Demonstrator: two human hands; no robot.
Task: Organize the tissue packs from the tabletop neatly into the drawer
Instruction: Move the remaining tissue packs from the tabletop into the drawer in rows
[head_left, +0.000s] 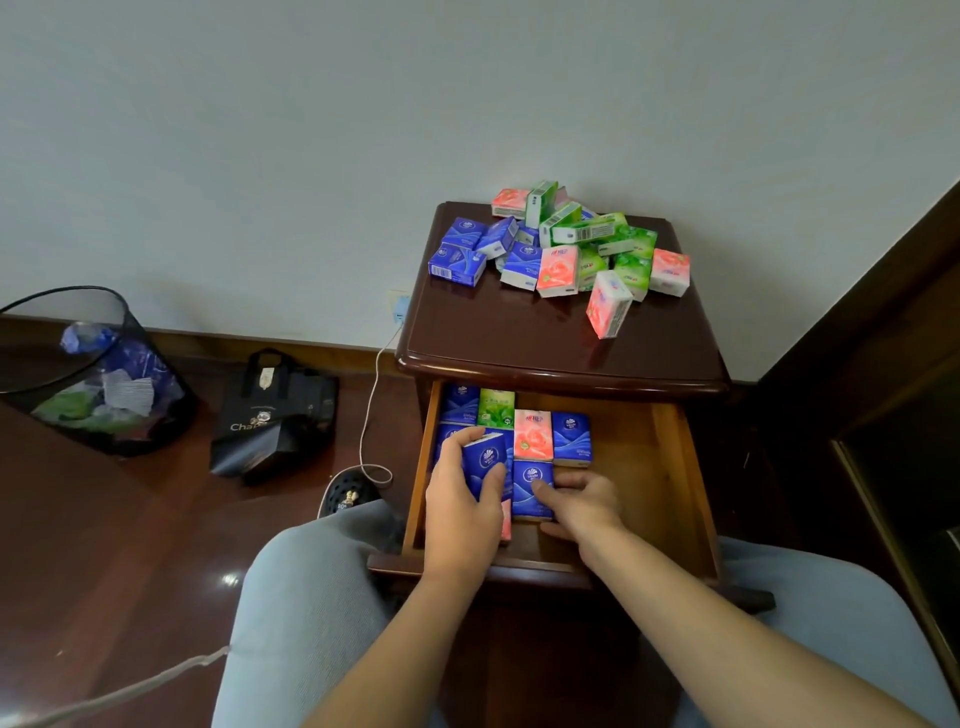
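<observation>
I'm mid-placement: my left hand is clamped around a blue pack, tilted, lowering it into the left side of the open drawer, while my right hand lies loosely spread, fingers resting on another blue pack to steady the near row. About eight packs sit in the drawer's left half; its right half is bare wood. Next I'd judge it needs squaring flat against its neighbours. A jumbled tissue pile waits far on the glossy dark tabletop. A mesh bin and black bag stand on the floor, left.
</observation>
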